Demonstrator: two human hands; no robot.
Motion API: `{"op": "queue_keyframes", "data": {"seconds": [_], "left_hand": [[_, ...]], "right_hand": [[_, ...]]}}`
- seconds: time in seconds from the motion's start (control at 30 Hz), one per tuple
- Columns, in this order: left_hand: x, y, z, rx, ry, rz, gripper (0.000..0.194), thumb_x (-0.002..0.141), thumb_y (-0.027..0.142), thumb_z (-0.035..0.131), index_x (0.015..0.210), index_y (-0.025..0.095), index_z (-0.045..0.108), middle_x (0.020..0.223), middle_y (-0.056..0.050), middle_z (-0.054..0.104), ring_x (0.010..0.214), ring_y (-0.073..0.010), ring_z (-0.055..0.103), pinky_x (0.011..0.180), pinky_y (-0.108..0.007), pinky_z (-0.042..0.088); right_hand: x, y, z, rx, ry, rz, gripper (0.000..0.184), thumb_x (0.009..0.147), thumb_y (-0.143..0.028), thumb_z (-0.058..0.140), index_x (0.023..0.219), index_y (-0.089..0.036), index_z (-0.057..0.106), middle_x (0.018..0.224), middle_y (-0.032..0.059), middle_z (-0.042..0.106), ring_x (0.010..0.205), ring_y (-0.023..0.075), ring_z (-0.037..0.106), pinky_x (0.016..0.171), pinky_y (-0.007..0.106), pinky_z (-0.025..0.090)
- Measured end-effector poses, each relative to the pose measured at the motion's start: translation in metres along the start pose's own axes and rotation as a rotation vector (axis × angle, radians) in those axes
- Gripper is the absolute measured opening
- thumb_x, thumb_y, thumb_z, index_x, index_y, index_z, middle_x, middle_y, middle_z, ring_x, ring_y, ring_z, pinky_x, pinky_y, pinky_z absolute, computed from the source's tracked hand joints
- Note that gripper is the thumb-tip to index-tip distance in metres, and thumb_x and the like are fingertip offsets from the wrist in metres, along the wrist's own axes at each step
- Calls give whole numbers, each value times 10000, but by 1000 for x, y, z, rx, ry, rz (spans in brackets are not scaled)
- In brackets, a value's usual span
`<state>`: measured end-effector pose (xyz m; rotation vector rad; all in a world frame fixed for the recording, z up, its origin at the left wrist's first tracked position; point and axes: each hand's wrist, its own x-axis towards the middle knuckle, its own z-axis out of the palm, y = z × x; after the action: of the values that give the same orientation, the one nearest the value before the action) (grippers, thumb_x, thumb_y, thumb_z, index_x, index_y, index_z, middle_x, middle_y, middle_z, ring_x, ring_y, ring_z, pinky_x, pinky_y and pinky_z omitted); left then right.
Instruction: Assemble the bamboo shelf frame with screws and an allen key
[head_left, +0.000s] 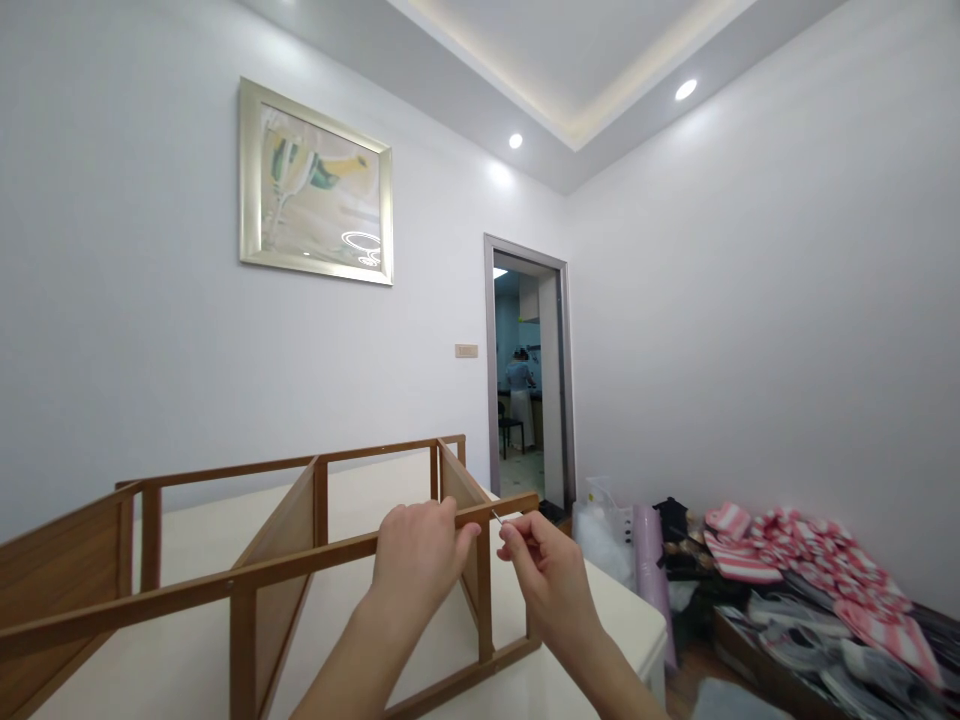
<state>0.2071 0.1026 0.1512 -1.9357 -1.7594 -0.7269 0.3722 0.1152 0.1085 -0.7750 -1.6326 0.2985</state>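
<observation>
A brown wooden shelf frame (300, 562) lies on its side, with several panels set between its rails. My left hand (420, 545) is closed over the near upper rail, thumb pointing right. Just right of it, my right hand (546, 562) pinches a thin metal piece (497, 517) between thumb and fingertips. The tip of that piece meets the rail near its right end, where a panel joins. Whether it is a screw or a small key I cannot tell; most of it is hidden by the fingers.
The frame rests on a white table (611, 600). On the floor at right are a pink roll (651, 570), red-and-white striped cloth (817, 545) and a box of grey shoes (795, 640). Beyond a doorway (489, 380), a person (519, 390) stands in another room.
</observation>
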Motion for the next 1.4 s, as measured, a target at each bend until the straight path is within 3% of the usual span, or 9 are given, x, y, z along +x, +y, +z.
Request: {"op": "queue_keyframes", "data": {"seconds": [0.07, 0.13, 0.2, 0.3, 0.4, 0.6, 0.93, 1.17, 1.4], "left_hand": [[12, -8, -8, -114, -108, 53, 291, 856, 371, 555, 1103, 297, 690, 833, -40, 761, 782, -250, 699, 646, -314, 423], [24, -15, -8, -231, -187, 136, 501, 823, 344, 562, 1322, 375, 578, 977, -18, 773, 871, -229, 712, 671, -288, 454], [34, -20, -3, -286, -272, 189, 597, 799, 336, 558, 1390, 404, 519, 1075, -10, 764, 923, -220, 714, 693, -274, 475], [40, -21, 6, -256, -347, 179, 618, 781, 299, 528, 1385, 432, 524, 1129, -19, 756, 960, -246, 715, 701, -290, 485], [37, -18, 8, -229, -328, 148, 609, 784, 280, 492, 1361, 471, 536, 1129, -6, 756, 958, -260, 717, 689, -305, 482], [32, -18, 3, -321, -313, 133, 579, 778, 259, 496, 1324, 428, 591, 809, 13, 762, 617, -177, 682, 540, -245, 420], [30, -15, -2, -264, -328, 121, 616, 777, 278, 489, 1348, 505, 535, 1143, 14, 749, 949, -265, 713, 699, -323, 482], [30, -16, 0, -257, -331, 130, 621, 781, 262, 481, 1357, 489, 534, 1121, -2, 755, 983, -286, 708, 748, -353, 488], [29, -15, -5, -267, -378, 120, 622, 791, 272, 486, 1379, 473, 515, 1222, 5, 720, 1071, -283, 681, 837, -373, 499]], "right_hand": [[1, 0, -1, 29, -19, 34, 350, 954, -488, 516, 768, -206, 607, 709, 36, 671, 654, 173, 663, 580, 254, 521], [3, 3, -2, 43, -37, 58, 378, 934, -528, 530, 765, -201, 621, 711, 38, 667, 674, 184, 671, 599, 265, 534], [5, 7, -4, 60, -41, 79, 398, 916, -553, 543, 760, -196, 629, 706, 36, 659, 674, 190, 677, 611, 276, 546], [8, 11, -6, 98, -43, 103, 389, 901, -544, 565, 753, -191, 636, 693, 29, 648, 658, 191, 683, 619, 287, 558], [11, 10, -8, 136, -57, 111, 354, 882, -512, 602, 751, -188, 656, 700, 28, 650, 663, 188, 682, 627, 294, 572], [15, 8, -10, 312, -114, 175, 351, 805, -526, 694, 769, -178, 726, 783, 45, 691, 680, 181, 663, 667, 350, 622], [16, 4, -13, 402, -158, 170, 286, 835, -443, 671, 993, -206, 697, 706, -13, 597, 649, 150, 612, 662, 341, 617], [14, 8, -13, 367, -159, 134, 242, 867, -439, 634, 891, -202, 681, 724, -1, 614, 640, 157, 633, 639, 327, 602], [14, 18, -20, 152, -199, -80, 206, 949, -337, 530, 983, -209, 688, 810, 33, 688, 686, 164, 687, 634, 297, 576]]}}
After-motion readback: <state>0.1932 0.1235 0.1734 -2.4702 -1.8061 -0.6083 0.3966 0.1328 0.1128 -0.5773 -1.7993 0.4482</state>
